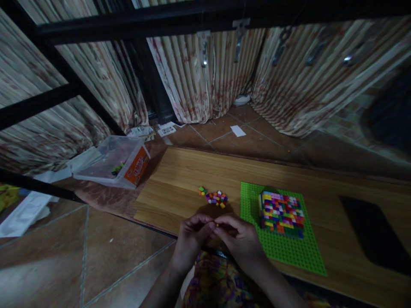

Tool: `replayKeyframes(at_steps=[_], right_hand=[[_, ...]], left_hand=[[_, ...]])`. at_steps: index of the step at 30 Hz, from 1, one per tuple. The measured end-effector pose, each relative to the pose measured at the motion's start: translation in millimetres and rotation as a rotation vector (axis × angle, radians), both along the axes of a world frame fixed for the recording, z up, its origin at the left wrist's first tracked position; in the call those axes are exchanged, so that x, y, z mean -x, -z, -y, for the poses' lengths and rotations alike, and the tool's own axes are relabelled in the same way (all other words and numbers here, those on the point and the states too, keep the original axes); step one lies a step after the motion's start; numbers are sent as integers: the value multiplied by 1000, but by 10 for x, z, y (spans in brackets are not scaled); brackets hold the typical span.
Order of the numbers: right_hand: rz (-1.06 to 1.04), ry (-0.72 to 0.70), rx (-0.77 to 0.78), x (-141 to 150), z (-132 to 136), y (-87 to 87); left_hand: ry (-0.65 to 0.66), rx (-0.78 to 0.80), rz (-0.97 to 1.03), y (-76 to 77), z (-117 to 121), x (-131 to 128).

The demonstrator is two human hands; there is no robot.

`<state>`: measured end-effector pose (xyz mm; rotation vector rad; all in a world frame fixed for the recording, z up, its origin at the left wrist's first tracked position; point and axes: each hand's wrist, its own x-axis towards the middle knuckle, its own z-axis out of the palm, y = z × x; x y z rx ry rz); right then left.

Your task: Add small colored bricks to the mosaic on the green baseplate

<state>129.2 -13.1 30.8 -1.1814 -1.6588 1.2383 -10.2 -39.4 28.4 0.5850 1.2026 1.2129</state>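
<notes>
Close to the board's near edge, my left hand (192,234) and my right hand (239,234) meet fingertip to fingertip. Between the right thumb and forefinger shows a tiny yellow toy brick (217,225). The left fingers are pinched right beside it; whatever they grip is hidden. Just beyond my hands lies a loose pile of small coloured bricks (217,198), with a few green and orange bricks (202,191) to its left. To the right, a block built of multicoloured bricks (282,211) stands on a green studded baseplate (289,254).
The wooden board (180,171) lies low over the tiled floor. At its left stands a clear plastic box (105,169) with an orange label and some bricks inside. A flat black object (375,233) rests at the right. Curtains (205,81) and a dark metal frame (128,23) stand behind.
</notes>
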Motion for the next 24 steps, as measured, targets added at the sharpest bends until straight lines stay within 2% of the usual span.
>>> replayKeyframes(at_steps=[4,10,11,13,16,18,21,24], right_hand=[[-164,-10,199,-48,47,-39],[-276,12,386,-112,71,-4],[-258,33,360,-124,56,18],[-159,100,208,-147,-9,69],[119,170,-89,-172,-172,134],[303,159,-212,-174,-283,162],[480,146,-295,-160,-387,183],[541,153,-300,-153,-421,187]], left_hand=[[43,7,-3,-15,42,34],[80,29,88,-9,92,-9],[84,17,75,-5,84,-14],[60,-26,-26,6,41,-10],[8,-166,-395,43,-86,26],[22,-283,-677,85,-182,53],[67,-396,-946,166,-281,65],[71,-419,-1061,232,-306,51]])
